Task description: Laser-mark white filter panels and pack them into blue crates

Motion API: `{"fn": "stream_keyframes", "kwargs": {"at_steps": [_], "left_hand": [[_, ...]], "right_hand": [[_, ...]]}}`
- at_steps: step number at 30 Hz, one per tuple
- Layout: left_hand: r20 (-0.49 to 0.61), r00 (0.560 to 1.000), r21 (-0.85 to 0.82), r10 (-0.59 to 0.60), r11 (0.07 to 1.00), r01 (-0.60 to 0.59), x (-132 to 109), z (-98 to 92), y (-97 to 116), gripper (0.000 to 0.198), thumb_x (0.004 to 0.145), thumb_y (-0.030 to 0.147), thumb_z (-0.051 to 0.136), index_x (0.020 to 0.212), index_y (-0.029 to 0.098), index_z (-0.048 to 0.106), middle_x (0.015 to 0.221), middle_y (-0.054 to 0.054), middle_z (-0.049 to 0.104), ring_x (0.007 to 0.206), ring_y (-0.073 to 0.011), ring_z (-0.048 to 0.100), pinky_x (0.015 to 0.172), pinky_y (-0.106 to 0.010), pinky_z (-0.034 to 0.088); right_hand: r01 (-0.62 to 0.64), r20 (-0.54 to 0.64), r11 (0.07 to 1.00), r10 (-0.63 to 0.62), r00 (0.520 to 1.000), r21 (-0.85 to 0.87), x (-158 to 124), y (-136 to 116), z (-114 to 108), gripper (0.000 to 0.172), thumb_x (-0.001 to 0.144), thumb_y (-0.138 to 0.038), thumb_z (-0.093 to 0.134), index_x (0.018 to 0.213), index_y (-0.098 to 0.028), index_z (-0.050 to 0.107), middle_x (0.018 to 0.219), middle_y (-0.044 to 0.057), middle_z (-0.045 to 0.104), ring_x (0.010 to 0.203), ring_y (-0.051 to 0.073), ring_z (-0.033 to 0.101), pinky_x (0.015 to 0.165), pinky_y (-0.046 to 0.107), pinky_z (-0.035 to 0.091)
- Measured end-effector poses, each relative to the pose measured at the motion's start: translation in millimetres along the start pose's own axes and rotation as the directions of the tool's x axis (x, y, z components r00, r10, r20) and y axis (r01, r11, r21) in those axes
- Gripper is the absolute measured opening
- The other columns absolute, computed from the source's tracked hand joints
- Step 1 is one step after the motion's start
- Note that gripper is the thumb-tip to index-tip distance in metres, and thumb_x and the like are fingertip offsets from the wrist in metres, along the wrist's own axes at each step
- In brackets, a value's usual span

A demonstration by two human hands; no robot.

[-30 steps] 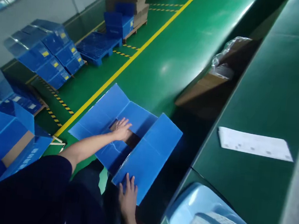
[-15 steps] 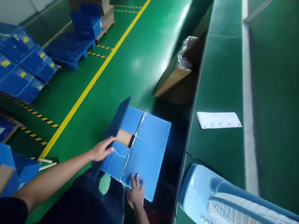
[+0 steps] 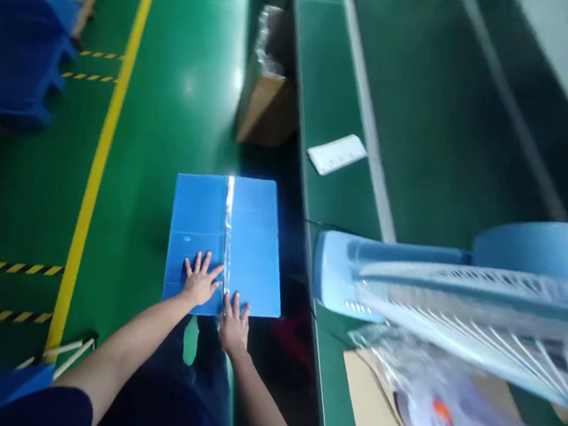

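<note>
A blue box stands in front of me with its two top flaps folded down flat. Clear tape runs along the seam where the flaps meet. My left hand lies on the left flap, palm down with fingers spread, its thumb close to the seam. At the box's near edge, my right hand rests with its fingers stretched over the right flap beside the seam. The inside of the box is hidden by the flaps.
A green workbench runs along the right, bearing a white sheet and a light-blue fan. A brown carton with a plastic liner stands beyond the box. Blue pallets and a yellow floor line are at left.
The left flap, upright before, is now down flat, covering the opening. My left hand has moved onto it, and my right hand is nearer the seam. The view has swung right.
</note>
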State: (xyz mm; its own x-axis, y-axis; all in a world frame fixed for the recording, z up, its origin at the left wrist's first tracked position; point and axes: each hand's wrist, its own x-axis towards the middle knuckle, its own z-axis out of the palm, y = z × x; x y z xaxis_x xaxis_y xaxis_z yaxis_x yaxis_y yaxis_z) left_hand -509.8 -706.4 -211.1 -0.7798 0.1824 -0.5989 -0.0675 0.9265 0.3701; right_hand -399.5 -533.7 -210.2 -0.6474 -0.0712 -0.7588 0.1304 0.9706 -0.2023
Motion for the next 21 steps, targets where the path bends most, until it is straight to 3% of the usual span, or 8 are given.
{"fn": "stream_keyframes", "kwargs": {"at_steps": [3, 6, 10, 13, 16, 18, 19, 21], "left_hand": [[0.009, 1.000, 0.134, 0.023, 0.991, -0.024, 3, 1.8, -7, 0.065, 0.107, 0.045, 0.058, 0.170, 0.047, 0.044, 0.189, -0.006, 0.007, 0.171, -0.0527, 0.002, 0.122, -0.093, 0.002], [0.012, 0.993, 0.265, 0.121, 0.957, -0.119, 8, 6.3, -9, 0.061, 0.113, 0.042, 0.043, 0.173, 0.044, 0.038, 0.189, -0.003, 0.008, 0.171, -0.0505, 0.002, 0.116, -0.099, -0.002], [0.057, 0.964, 0.376, 0.258, 0.889, -0.261, 7, 9.6, -5, 0.060, 0.116, 0.042, 0.029, 0.175, 0.038, 0.034, 0.188, -0.003, 0.014, 0.173, -0.0438, 0.003, 0.118, -0.097, -0.004], [0.106, 0.966, 0.420, 0.237, 0.870, -0.259, 4, 9.3, -1, 0.061, 0.116, 0.043, 0.026, 0.177, 0.037, 0.028, 0.187, -0.005, 0.017, 0.173, -0.0432, 0.005, 0.119, -0.096, 0.000], [0.152, 0.974, 0.454, 0.166, 0.864, -0.218, 6, 9.6, 3, 0.062, 0.116, 0.043, 0.023, 0.178, 0.037, 0.025, 0.188, -0.005, 0.014, 0.172, -0.0449, 0.004, 0.118, -0.097, 0.007], [0.175, 0.976, 0.472, 0.128, 0.859, -0.197, 8, 10.0, 5, 0.063, 0.116, 0.044, 0.021, 0.178, 0.038, 0.023, 0.188, -0.003, 0.011, 0.172, -0.0453, 0.002, 0.118, -0.097, 0.010], [0.181, 0.977, 0.476, 0.112, 0.859, -0.187, 8, 10.0, 6, 0.063, 0.115, 0.044, 0.021, 0.178, 0.038, 0.023, 0.188, -0.003, 0.010, 0.173, -0.0452, 0.002, 0.118, -0.097, 0.011], [0.182, 0.980, 0.475, 0.083, 0.865, -0.161, 8, 9.4, 10, 0.064, 0.115, 0.043, 0.022, 0.179, 0.038, 0.021, 0.188, -0.004, 0.010, 0.173, -0.0456, 0.002, 0.119, -0.095, 0.015]], "right_hand": [[-0.050, 0.038, 0.994, 0.047, 0.998, 0.094, 1, -20, -3, 0.077, 0.106, -0.017, 0.038, 0.180, -0.031, 0.019, 0.188, 0.001, 0.004, 0.170, 0.049, 0.002, 0.132, 0.067, 0.026], [-0.080, 0.067, 0.979, 0.068, 0.995, 0.188, 9, -26, -8, 0.089, 0.098, -0.010, 0.046, 0.179, -0.035, 0.019, 0.188, -0.004, 0.000, 0.169, 0.050, -0.004, 0.133, 0.075, 0.016], [-0.050, 0.019, 0.950, 0.046, 0.999, 0.308, 9, -25, -16, 0.098, 0.090, -0.016, 0.061, 0.179, -0.030, 0.022, 0.188, -0.003, 0.000, 0.170, 0.048, -0.009, 0.134, 0.075, 0.011], [0.007, -0.089, 0.919, 0.030, 0.996, 0.395, -13, -15, -19, 0.085, 0.092, -0.023, 0.064, 0.173, -0.029, 0.039, 0.187, 0.001, 0.017, 0.171, 0.038, 0.011, 0.136, 0.060, 0.024], [-0.088, -0.205, 0.873, 0.209, 0.956, 0.481, -57, 25, -15, 0.049, 0.105, -0.029, 0.052, 0.152, -0.026, 0.064, 0.168, 0.008, 0.054, 0.151, 0.027, 0.048, 0.126, 0.041, 0.041], [-0.279, -0.243, 0.793, 0.465, 0.851, 0.541, -99, 76, -11, 0.045, 0.111, -0.028, 0.036, 0.138, -0.018, 0.070, 0.143, 0.016, 0.068, 0.132, 0.026, 0.061, 0.118, 0.038, 0.047], [-0.389, -0.249, 0.727, 0.601, 0.760, 0.566, -122, 107, -9, 0.050, 0.112, -0.027, 0.028, 0.136, -0.013, 0.069, 0.137, 0.020, 0.068, 0.128, 0.029, 0.062, 0.117, 0.041, 0.048], [-0.583, -0.246, 0.549, 0.819, 0.518, 0.599, -172, 176, -4, 0.061, 0.110, -0.027, 0.017, 0.138, 0.001, 0.062, 0.130, 0.033, 0.063, 0.127, 0.040, 0.059, 0.114, 0.056, 0.046]]}}
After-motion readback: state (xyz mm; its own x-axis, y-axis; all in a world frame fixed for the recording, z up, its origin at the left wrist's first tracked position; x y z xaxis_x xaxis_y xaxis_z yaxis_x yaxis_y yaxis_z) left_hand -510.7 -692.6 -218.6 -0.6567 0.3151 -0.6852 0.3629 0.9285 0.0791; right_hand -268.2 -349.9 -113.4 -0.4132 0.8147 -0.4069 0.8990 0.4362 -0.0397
